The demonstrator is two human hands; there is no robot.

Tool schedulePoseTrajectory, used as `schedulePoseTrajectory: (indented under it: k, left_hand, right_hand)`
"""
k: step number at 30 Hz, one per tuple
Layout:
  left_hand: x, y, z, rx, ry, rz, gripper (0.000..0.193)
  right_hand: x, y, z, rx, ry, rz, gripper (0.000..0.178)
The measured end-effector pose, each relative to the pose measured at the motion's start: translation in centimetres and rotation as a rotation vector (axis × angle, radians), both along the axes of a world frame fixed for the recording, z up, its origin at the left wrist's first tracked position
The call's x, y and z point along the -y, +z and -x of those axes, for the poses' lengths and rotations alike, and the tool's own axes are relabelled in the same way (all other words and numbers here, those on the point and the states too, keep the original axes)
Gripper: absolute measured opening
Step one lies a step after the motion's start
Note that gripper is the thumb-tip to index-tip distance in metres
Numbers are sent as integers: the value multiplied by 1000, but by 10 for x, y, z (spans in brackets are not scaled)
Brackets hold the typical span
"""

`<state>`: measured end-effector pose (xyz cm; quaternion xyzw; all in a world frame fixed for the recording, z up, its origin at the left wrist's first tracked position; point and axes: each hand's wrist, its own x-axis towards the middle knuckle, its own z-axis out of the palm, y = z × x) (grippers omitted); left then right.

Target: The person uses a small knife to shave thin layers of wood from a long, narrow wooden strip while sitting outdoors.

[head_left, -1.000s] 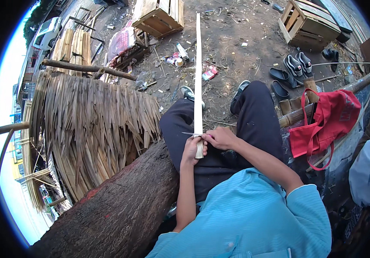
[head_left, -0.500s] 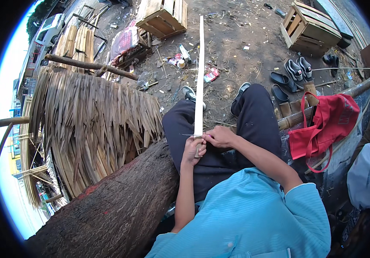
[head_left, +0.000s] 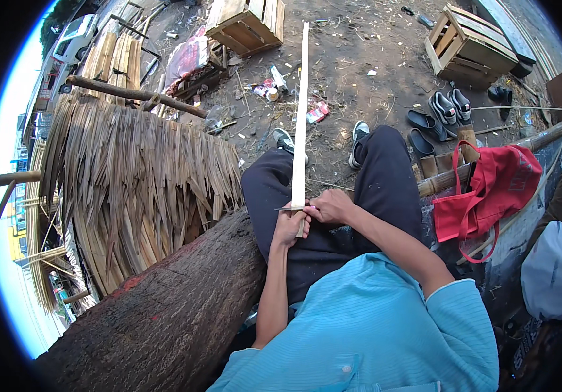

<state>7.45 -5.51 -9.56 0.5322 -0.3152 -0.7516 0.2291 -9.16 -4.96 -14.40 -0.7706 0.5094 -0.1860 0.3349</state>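
Note:
A long, pale, flat strip (head_left: 300,124), seemingly bamboo or wood, stretches away from my lap between my knees. My left hand (head_left: 287,227) is closed around its near end, and a short stub pokes out below the fingers. Beside it, my right hand (head_left: 333,206) grips a small knife (head_left: 287,209), whose thin blade lies crosswise at the strip just above my left fingers. Most of the knife's handle is hidden in the right fist; a bit of pink or purple shows there.
A thick log (head_left: 183,294) and a dry-leaf thatch panel (head_left: 137,170) lie to my left. Wooden crates (head_left: 245,29) stand farther off. Shoes (head_left: 447,108), a red tote bag (head_left: 490,193) and a white bag (head_left: 557,268) are at my right. Litter (head_left: 274,88) dots the dirt ground.
The whole view has shifted slightly. Both hands keep their hold near the strip's close end; the knife blade shows a little more broadly across it, and the left fingers sit slightly differently.

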Motion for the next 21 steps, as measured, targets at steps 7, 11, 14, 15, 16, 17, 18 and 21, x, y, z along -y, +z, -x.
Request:
schedulePoseTrajectory:
  k: [7,11,14,15,16,17,18,21]
  left_hand:
    - [8,-3,-3,10,6,-3,22]
    - [11,-2,1,-34,44,-20,25]
    - [9,4,2,-142,127,-96,37]
    - [8,6,3,-197,143,-104,40]
    - [5,6,2,-252,159,-113,42]
    - [4,6,-1,-252,160,-112,42]
    - [3,7,-4,-269,126,-90,44]
    - [2,9,-3,-278,89,-72,44]
  right_hand:
    - [2,5,-6,-33,-121,86,49]
    - [7,10,-2,-22,-132,77,47]
    - [8,11,5,44,-94,81,44]
    - [8,10,6,69,-74,72,43]
    - [8,12,7,69,-73,73,43]
    - [8,13,7,46,-36,46,41]
    - [8,14,7,22,1,19,39]
    - [7,11,6,89,32,42,37]
